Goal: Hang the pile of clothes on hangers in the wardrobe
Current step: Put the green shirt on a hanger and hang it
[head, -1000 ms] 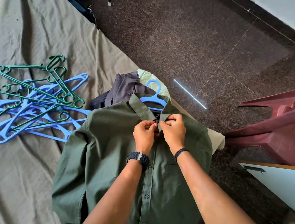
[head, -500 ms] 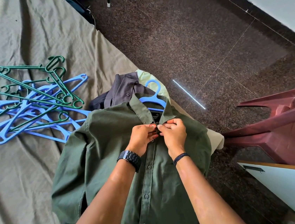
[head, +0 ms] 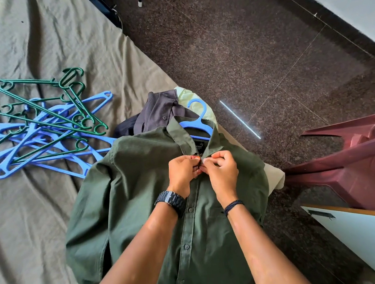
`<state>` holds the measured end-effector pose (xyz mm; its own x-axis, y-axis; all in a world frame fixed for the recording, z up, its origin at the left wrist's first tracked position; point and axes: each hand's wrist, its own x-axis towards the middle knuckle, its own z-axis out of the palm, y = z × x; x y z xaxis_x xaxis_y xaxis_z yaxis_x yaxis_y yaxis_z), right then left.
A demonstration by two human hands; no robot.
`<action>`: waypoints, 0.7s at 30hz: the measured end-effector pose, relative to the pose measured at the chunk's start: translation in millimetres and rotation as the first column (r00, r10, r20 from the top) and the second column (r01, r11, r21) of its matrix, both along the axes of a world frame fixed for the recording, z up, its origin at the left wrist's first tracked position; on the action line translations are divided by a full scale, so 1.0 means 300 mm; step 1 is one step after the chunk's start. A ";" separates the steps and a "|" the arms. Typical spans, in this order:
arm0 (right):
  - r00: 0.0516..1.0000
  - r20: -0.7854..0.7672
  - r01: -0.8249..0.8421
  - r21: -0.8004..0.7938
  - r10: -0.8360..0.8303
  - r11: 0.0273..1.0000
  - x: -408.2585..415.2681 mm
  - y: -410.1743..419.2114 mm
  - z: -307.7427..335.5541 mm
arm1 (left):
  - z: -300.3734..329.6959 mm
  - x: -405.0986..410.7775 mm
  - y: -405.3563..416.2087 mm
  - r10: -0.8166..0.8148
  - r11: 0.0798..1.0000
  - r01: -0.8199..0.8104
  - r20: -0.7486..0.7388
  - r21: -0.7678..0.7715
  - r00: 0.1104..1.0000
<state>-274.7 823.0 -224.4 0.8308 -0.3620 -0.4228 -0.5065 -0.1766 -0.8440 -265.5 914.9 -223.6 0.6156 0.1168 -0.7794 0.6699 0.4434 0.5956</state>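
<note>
The green shirt (head: 142, 205) lies flat on the near part of the bed sheet (head: 30, 43), its front up, with a blue hanger (head: 199, 123) already inside the collar; only the hook and shoulders of the hanger show. The left hand (head: 183, 174) and the right hand (head: 222, 172) meet at the top of the placket, just below the collar. The fingers of both hands are curled narrow and pinch the two edges of cloth together, probably to close the top button so that the shirt does not slip off the hanger. The button itself is hidden under the fingertips.

Just beyond the collar lie the other clothes (head: 162, 114), a dark grey piece and a pale one. To the far left, spare hangers (head: 41, 135), green and blue, lie in a loose heap on the sheet. No container is in view, and the wardrobe cannot be identified for certain.
</note>
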 end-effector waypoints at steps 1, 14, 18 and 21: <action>1.000 0.014 -0.006 0.019 0.005 1.000 0.001 -0.002 -0.001 | -0.009 -0.006 -0.002 -0.016 0.998 0.014 0.028 0.066 0.999; 0.991 -0.008 -0.133 0.068 0.134 0.989 0.048 -0.056 -0.003 | -0.015 -0.058 0.008 -0.535 0.737 0.306 0.243 0.603 0.809; 0.978 -0.038 -0.203 0.034 0.204 0.979 0.054 -0.057 -0.007 | -0.023 -0.035 0.027 -0.569 0.618 0.249 0.206 0.746 0.796; 0.973 -0.057 -0.219 0.070 0.223 0.973 0.053 -0.067 -0.002 | -0.026 -0.014 0.042 -0.587 0.633 0.290 0.201 0.718 0.784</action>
